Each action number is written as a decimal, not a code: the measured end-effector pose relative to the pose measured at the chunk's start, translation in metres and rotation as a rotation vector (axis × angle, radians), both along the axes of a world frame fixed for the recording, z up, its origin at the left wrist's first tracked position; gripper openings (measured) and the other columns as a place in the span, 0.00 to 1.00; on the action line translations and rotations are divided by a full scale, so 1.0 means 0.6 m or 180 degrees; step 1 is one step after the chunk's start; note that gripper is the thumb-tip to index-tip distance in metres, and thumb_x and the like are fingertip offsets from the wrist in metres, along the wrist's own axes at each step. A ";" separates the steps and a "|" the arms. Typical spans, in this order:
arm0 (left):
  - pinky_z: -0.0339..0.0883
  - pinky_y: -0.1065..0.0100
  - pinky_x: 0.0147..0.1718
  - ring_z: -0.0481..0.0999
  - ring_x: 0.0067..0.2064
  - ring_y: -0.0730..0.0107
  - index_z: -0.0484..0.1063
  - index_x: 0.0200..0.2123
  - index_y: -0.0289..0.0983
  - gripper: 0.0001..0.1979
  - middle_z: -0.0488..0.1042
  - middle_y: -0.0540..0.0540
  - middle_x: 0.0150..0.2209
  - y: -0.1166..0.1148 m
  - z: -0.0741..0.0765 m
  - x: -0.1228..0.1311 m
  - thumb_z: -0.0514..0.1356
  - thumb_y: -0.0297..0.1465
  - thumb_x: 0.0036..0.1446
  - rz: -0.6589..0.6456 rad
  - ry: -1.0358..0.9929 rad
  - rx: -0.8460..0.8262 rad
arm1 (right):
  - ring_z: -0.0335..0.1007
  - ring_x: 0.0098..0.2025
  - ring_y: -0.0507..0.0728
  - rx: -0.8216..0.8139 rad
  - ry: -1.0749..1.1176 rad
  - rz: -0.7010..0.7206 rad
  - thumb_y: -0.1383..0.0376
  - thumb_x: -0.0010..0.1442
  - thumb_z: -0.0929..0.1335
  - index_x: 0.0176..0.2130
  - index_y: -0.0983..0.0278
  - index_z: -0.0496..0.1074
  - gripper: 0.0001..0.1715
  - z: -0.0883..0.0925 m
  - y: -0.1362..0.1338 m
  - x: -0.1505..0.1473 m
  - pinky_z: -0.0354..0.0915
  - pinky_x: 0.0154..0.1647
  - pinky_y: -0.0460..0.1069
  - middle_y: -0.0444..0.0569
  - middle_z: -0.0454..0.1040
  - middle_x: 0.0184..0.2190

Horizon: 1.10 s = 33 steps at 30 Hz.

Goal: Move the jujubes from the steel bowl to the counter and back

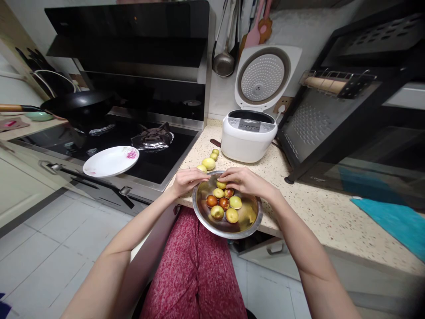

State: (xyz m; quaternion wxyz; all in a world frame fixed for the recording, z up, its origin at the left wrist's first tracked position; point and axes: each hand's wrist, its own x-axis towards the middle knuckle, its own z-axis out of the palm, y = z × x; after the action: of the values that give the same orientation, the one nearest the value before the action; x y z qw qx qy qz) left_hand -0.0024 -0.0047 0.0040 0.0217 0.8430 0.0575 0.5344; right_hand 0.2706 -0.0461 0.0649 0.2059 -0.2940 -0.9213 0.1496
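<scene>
A round steel bowl [254, 221] rests at the counter's front edge, holding several yellow-green fruits [232, 215] and a few reddish-brown ones [211, 201]. My left hand [189, 180] is at the bowl's upper left rim, fingers pressed together; whether anything is between them is too small to tell. Over the bowl's upper part, my right hand [241, 179] has its fingers round a yellow fruit [221, 184]. Just behind the bowl, more yellow-green fruits [209, 163] lie in a line on the speckled counter [318, 208].
Behind the bowl stands a white rice cooker [247, 139] with its lid up. To the left, a floral plate [109, 162] sits at the stove's front edge, with a black wok [79, 104] farther back. A black rack and a blue cloth [392, 221] are at the right.
</scene>
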 end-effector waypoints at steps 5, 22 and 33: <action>0.81 0.71 0.37 0.87 0.37 0.69 0.83 0.44 0.37 0.07 0.87 0.45 0.37 0.000 0.000 0.001 0.65 0.31 0.67 0.0091 0.0001 0.0008 | 0.81 0.50 0.60 -0.0218 -0.0037 0.0130 0.72 0.63 0.72 0.48 0.58 0.84 0.16 -0.003 0.002 -0.002 0.74 0.55 0.57 0.51 0.83 0.49; 0.82 0.65 0.47 0.86 0.48 0.66 0.82 0.42 0.34 0.25 0.87 0.43 0.40 -0.004 0.002 -0.008 0.43 0.32 0.76 -0.0012 0.0455 0.0285 | 0.78 0.53 0.63 0.0788 0.0597 -0.0702 0.64 0.73 0.64 0.52 0.60 0.81 0.17 -0.031 0.042 0.022 0.74 0.56 0.61 0.55 0.81 0.51; 0.82 0.65 0.46 0.87 0.47 0.66 0.82 0.41 0.36 0.24 0.87 0.43 0.39 -0.002 -0.001 -0.004 0.45 0.31 0.75 -0.0118 0.0366 0.0174 | 0.75 0.58 0.65 0.1233 -0.0264 -0.0626 0.65 0.72 0.64 0.61 0.64 0.73 0.21 -0.065 0.181 -0.002 0.73 0.59 0.62 0.60 0.75 0.60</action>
State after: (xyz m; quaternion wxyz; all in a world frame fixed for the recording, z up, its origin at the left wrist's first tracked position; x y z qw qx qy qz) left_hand -0.0047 -0.0057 0.0034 0.0053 0.8735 0.0284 0.4860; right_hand 0.2692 0.0623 0.0259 0.2340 -0.3433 -0.9074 -0.0632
